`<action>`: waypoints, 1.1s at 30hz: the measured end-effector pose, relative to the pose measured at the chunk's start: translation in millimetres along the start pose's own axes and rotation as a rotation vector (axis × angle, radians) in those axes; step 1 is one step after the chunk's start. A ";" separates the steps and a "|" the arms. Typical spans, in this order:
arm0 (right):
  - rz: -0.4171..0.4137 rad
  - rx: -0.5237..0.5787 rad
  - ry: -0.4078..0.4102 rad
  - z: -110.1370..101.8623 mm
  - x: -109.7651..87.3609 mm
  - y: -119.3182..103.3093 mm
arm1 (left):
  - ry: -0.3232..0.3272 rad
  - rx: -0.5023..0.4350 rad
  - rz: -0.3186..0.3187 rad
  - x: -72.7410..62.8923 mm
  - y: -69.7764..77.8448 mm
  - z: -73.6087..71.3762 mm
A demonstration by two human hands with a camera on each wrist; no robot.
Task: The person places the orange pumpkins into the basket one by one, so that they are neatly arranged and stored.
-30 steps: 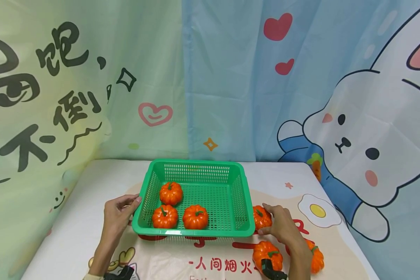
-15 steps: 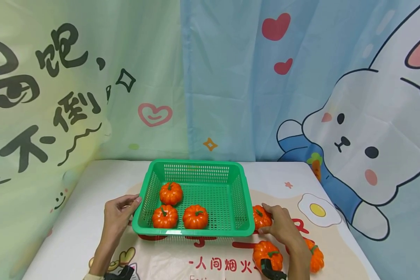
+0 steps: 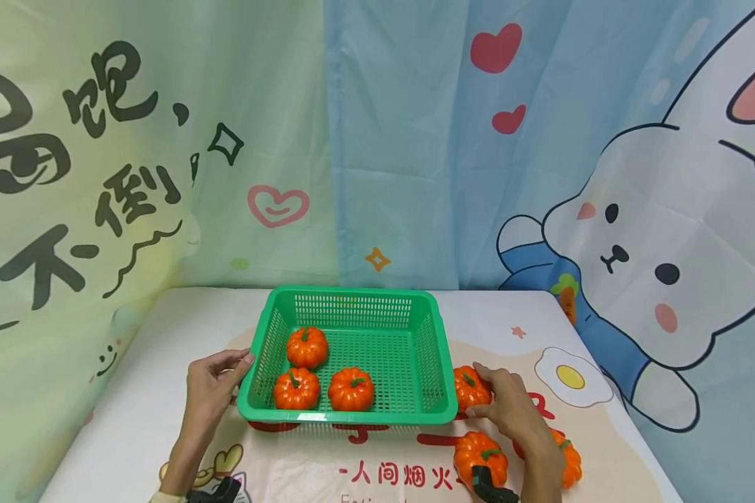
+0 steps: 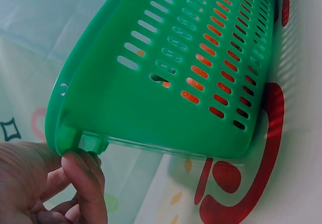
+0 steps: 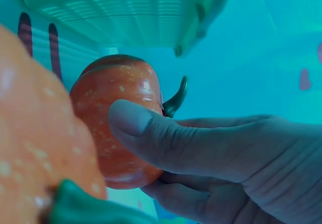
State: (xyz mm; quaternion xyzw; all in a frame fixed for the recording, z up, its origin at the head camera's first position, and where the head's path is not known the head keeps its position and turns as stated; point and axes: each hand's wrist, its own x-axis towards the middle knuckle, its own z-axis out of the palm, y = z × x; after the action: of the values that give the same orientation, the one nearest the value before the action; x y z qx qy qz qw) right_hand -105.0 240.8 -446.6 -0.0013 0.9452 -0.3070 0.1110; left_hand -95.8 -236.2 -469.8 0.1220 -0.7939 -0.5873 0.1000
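Observation:
A green plastic basket (image 3: 428,349) stands mid-table with three small orange pumpkins inside: one pumpkin (image 3: 307,347) at the back left, another (image 3: 296,389) in front of it, a third (image 3: 351,390) beside that. My left hand (image 3: 212,384) pinches the basket's left rim between thumb and fingers; the left wrist view shows this grip (image 4: 83,183) at the rim's edge. Just outside the basket's right wall, my right hand (image 3: 509,402) grips another pumpkin (image 3: 470,388). In the right wrist view the thumb lies across that pumpkin (image 5: 121,83), its green stem pointing away.
Two more pumpkins lie on the table near my right forearm: one (image 3: 478,450) by the black wrist strap, one (image 3: 569,461) partly behind the forearm. A printed curtain (image 3: 390,140) hangs behind the table. The printed tablecloth (image 3: 302,461) carries red characters.
The pumpkin in my right hand has shifted very slightly to the right and up, along with the hand. My left hand and the basket stay where they were.

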 end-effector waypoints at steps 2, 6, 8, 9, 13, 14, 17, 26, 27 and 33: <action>0.008 -0.003 -0.002 -2.2 -1.7 -1.5 | -0.003 -0.001 -0.003 0.2 -0.1 -0.1; 0.003 -0.010 0.008 -6.9 -5.4 -4.6 | -0.001 0.001 -0.008 0.6 0.5 -0.6; -0.015 -0.013 0.015 -8.8 -7.4 -5.6 | -0.001 -0.002 -0.011 0.6 0.6 -0.5; -0.025 -0.014 0.019 -9.8 -8.2 -6.1 | -0.001 -0.004 -0.011 0.7 0.5 -0.4; -0.047 -0.023 0.025 -12.3 -10.2 -7.1 | 0.002 -0.010 -0.014 0.6 -0.3 0.2; -0.049 -0.022 0.026 -12.8 -10.6 -7.5 | 0.003 -0.011 -0.014 0.5 -0.5 0.3; -0.027 -0.019 0.023 -13.9 -12.0 -8.9 | 0.005 -0.013 -0.011 0.2 -0.9 0.5; 0.000 -0.053 0.014 -19.9 -16.1 -13.3 | 0.004 -0.016 -0.005 -0.4 -0.9 0.2; -0.014 -0.055 0.016 -20.7 -16.6 -13.5 | 0.003 -0.016 -0.005 -0.4 -0.7 0.2; -0.016 -0.061 0.018 -26.1 -20.4 -16.5 | 0.002 -0.013 -0.006 -0.4 -0.2 0.4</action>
State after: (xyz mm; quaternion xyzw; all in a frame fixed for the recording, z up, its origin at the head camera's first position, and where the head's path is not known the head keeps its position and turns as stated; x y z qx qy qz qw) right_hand -91.7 244.0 -412.3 -0.0098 0.9551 -0.2788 0.1000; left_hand -95.6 -235.8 -470.1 0.1245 -0.7894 -0.5927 0.0999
